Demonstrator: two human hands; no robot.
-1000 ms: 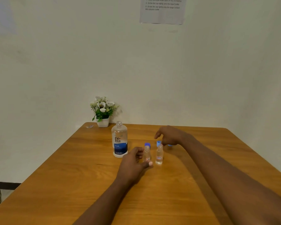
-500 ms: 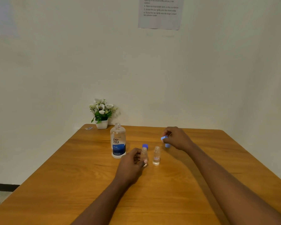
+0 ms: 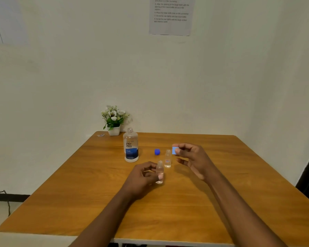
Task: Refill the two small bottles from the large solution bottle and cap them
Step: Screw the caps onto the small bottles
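On a wooden table [image 3: 78, 193], one small bottle [image 3: 160, 171] is gripped by the curled left hand [image 3: 141, 179]; a light blue cap [image 3: 174, 150] is pinched by the right hand [image 3: 194, 161] beside the other small bottle [image 3: 167, 158]. The large solution bottle [image 3: 130, 147] is seen far left.

The right hand [image 3: 191, 159] is now pinching the light blue cap [image 3: 174, 150] and lifting it up off the far small bottle [image 3: 167, 158], where it was sitting a moment ago. The left hand [image 3: 143, 177] is pulling the near small bottle [image 3: 160, 172] toward the person, farther from the big solution bottle [image 3: 130, 147]. The dark blue cap [image 3: 157, 151] is now showing all by itself on the tabletop [image 3: 78, 193], just right of the big solution bottle.
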